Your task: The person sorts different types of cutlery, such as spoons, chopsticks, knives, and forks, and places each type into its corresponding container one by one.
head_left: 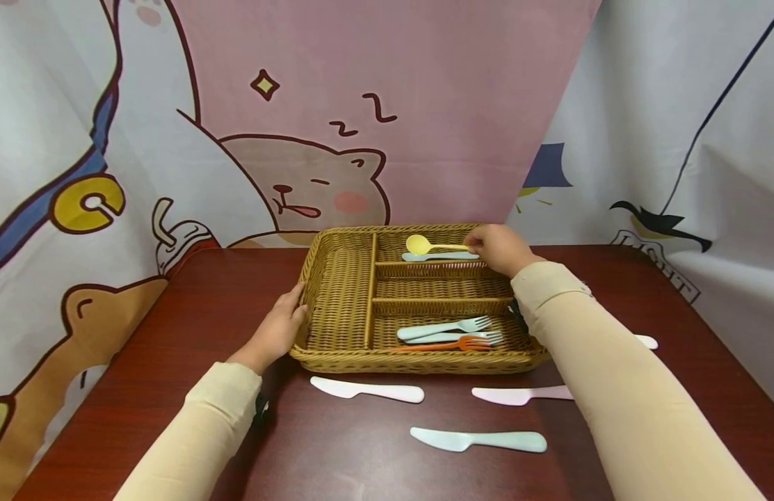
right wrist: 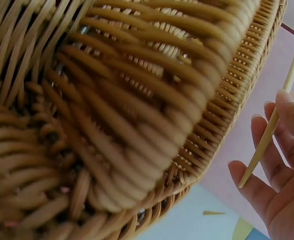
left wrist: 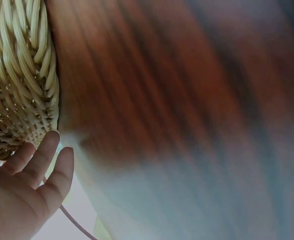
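Observation:
In the head view a wicker basket (head_left: 336,358) with divided compartments stands on the dark red table. Over its back compartment my right hand (head_left: 501,249) pinches a yellow spoon (head_left: 418,244) by the handle; the right wrist view shows the thumb (right wrist: 292,107) pressing the handle against the fingers. Beneath that spoon lies a pale blue utensil (head_left: 439,256), its kind hard to tell. My left hand (head_left: 277,330) touches the basket's left side with fairly straight fingers. Pale blue forks (head_left: 446,327) and an orange fork (head_left: 471,343) lie in the front compartment.
On the table before the basket are a white knife (head_left: 368,390), a pink knife (head_left: 518,395) partly behind the right sleeve, and a mint knife (head_left: 477,440). A white handle end (head_left: 646,342) shows right of that sleeve. A printed curtain (head_left: 455,104) hangs behind the table.

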`<state>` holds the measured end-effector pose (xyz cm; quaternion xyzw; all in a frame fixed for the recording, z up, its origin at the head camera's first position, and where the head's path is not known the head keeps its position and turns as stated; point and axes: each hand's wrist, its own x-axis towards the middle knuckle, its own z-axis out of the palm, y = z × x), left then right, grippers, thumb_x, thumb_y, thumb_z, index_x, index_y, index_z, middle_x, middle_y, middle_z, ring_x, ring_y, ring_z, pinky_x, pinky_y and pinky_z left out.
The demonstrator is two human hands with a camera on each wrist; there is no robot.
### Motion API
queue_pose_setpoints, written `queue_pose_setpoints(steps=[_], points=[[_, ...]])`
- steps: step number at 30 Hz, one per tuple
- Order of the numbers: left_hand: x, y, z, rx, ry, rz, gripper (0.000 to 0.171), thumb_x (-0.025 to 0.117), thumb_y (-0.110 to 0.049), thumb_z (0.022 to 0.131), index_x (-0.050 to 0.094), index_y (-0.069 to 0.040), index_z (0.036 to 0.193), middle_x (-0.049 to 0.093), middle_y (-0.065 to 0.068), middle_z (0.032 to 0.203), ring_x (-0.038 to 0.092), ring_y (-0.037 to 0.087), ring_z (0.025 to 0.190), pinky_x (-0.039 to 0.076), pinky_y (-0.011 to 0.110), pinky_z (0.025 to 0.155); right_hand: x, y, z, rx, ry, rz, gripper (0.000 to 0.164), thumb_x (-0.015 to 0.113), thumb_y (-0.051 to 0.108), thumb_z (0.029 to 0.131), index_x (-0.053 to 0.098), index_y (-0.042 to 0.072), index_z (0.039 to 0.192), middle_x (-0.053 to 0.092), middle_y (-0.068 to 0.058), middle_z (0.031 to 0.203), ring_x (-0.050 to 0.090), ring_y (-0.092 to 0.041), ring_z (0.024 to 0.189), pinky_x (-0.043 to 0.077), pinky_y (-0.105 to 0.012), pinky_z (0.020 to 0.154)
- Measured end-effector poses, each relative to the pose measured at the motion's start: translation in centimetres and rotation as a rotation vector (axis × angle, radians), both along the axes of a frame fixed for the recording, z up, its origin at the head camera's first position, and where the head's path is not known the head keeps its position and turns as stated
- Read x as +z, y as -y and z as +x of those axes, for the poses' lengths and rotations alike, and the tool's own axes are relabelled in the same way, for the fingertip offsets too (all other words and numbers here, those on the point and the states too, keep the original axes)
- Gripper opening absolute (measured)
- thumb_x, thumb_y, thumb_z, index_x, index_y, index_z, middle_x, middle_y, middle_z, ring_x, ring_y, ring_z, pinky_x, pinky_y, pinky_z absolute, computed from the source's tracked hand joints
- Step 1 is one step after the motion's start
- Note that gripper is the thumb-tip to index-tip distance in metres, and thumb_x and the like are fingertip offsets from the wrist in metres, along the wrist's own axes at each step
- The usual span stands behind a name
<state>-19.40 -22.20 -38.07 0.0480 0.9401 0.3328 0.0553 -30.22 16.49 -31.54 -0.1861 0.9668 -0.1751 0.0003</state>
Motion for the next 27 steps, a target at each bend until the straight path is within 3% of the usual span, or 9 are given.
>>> queue_pose_setpoints(steps=[21, 27], points=[[-0.1, 0.1, -0.2, 0.010, -0.001, 0.007, 0.056, 0.031, -0.019, 0.106, 0.009, -0.004, 0.156, 0.019, 0.026, 0.154, 0.022, 0.041, 0.141, 0.022, 0.056, 0.112, -1.4, 1.3, -0.8, -0.069, 0.064, 0.083, 0.027, 0.057, 0.011, 0.098, 0.066, 0.003, 0.122, 0.065, -0.019, 0.118, 0.062, -0.035, 0.105, 0.049, -0.051, 0.086], [-0.1, 0.1, -0.2, 0.016, 0.007, 0.008, 0.056, 0.031, -0.020, 0.106, 0.008, -0.004, 0.156, 0.018, 0.026, 0.155, 0.022, 0.041, 0.142, 0.021, 0.056, 0.112, -1.7, 1.6, -1.2, -0.055, 0.056, 0.099, 0.025, 0.055, 0.008, 0.098, 0.067, 0.003, 0.118, 0.066, -0.019, 0.116, 0.062, -0.035, 0.105, 0.049, -0.050, 0.087]])
